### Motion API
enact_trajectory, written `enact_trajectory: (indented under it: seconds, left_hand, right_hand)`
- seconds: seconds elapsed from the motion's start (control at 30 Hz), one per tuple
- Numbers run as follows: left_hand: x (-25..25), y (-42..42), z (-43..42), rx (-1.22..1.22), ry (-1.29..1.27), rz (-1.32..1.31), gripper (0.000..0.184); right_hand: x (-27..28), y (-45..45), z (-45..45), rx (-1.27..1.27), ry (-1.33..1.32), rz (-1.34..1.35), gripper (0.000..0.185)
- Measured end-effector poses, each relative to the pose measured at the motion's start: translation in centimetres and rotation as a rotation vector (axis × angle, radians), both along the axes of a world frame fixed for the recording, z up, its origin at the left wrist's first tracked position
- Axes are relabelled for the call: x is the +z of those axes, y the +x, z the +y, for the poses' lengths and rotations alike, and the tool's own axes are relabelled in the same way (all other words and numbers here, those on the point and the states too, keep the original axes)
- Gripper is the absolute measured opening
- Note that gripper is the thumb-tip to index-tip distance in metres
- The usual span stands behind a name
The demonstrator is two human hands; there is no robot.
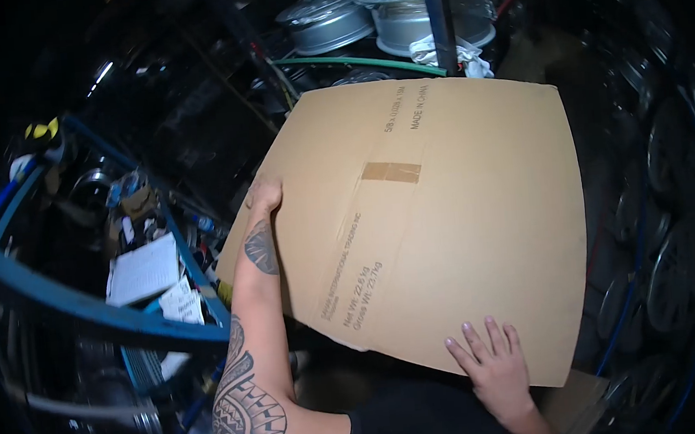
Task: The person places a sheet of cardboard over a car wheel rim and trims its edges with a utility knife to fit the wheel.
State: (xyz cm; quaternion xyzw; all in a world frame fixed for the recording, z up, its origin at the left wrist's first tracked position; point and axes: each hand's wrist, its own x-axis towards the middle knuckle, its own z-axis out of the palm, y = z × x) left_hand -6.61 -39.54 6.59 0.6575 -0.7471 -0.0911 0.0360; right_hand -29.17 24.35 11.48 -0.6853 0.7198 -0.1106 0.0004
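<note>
A large brown cardboard sheet (477, 207) spans the middle of the head view, tilted, with printed weights, "MADE IN CHINA" and a short strip of brown tape. My left hand (266, 192) is closed at its left edge, arm stretched out; some of its fingers are hidden. On the near right corner of the cardboard, my right hand (498, 372) lies with its fingers spread flat against the surface. The underside of the cardboard is out of sight.
Silver wheel rims (434, 14) stand on a rack behind the cardboard, beside a dark upright post (437, 22) and a white cloth (474, 62). At left, a blue metal frame (84, 295) surrounds papers (143, 268) and clutter. More wheels (664, 192) line the dark right side.
</note>
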Motion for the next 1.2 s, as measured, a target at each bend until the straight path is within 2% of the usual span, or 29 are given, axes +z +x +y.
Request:
enact_trajectory:
  seconds: [0.07,0.13,0.23,0.27,0.4,0.43,0.57,0.77,0.87,0.93,1.0,1.03,1.1,1.2]
  left_hand:
    - [-0.2,0.3,-1.8,-0.024,-0.08,-0.03,0.076]
    - [-2.1,1.4,-8.4,-0.201,-0.039,0.169,0.067]
    - [-1.0,-1.7,-7.4,0.075,-0.19,0.067,0.055]
    - [-1.7,-2.2,-7.5,0.119,-0.265,0.042,0.058]
    - [-0.4,-2.3,-6.5,0.109,-0.263,0.079,0.066]
    - [-0.5,-2.2,-6.6,0.097,-0.314,0.069,0.06]
    - [-0.2,-0.8,-7.4,0.044,-0.303,0.045,0.059]
    - [1.9,-2.4,-6.4,-0.075,-0.228,-0.214,0.055]
    - [1.7,-7.3,-1.1,-0.184,-0.373,-0.295,0.053]
    - [1.2,-12.3,2.8,-0.533,-0.307,-0.067,0.051]
    - [0.5,-17.4,8.1,-1.012,-0.177,0.204,0.052]
    - [2.0,-19.6,12.6,-1.092,-0.045,0.21,0.06]
    - [4.4,-23.0,19.5,-1.061,0.069,0.104,0.071]
    - [2.4,-26.2,21.9,-0.887,0.01,0.077,0.078]
  right_hand:
    - [-0.3,0.5,0.0,-0.053,0.002,-0.012,0.055]
    - [-0.2,0.8,0.0,-0.089,0.02,-0.011,0.056]
    - [0.7,1.1,-0.5,-0.114,0.071,0.007,0.056]
    - [0.8,1.3,-0.6,-0.111,0.082,0.024,0.056]
    - [0.9,1.8,-1.0,-0.158,0.086,0.01,0.058]
    - [0.8,1.9,-1.0,-0.165,0.092,0.017,0.059]
    - [0.1,1.9,-0.9,-0.171,0.092,0.051,0.062]
    - [1.1,1.6,-1.1,-0.164,0.126,0.033,0.064]
    - [1.9,1.3,-1.2,-0.115,0.153,0.034,0.066]
    - [2.3,0.7,-1.6,-0.08,0.169,0.05,0.068]
    - [3.1,0.5,-1.8,-0.04,0.203,0.051,0.069]
    - [3.8,0.3,-2.1,-0.002,0.262,0.067,0.067]
    - [5.7,-0.6,-2.8,0.069,0.381,0.094,0.064]
    - [7.3,-3.4,-3.4,0.042,0.521,-0.177,0.062]
